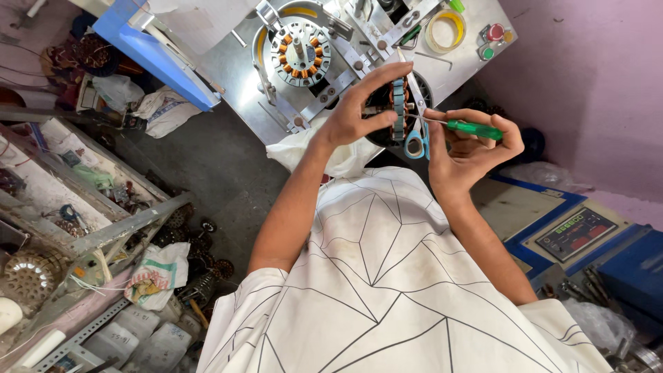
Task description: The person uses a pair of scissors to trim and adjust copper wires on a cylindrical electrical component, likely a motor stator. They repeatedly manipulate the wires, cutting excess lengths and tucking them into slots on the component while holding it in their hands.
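**Stator held on edge, tool tip at the windings**

Shirt, white with black lines, fills the bottom of the view; above it both forearms rise toward the steel bench. Left hand grasps a round stator on edge, thumb below and fingers over its top, off the bench's near edge. Right hand is clenched around a green-handled screwdriver, its thin shaft pointing at the stator. Blue-handled scissors hang between the hands; which hand carries them I cannot tell. Risks, as I judge them: the tip could slip and nick the wire or the left fingers, the loose scissors could drop, and the stator could twist free. A second stator sits clamped on the bench's winding fixture.
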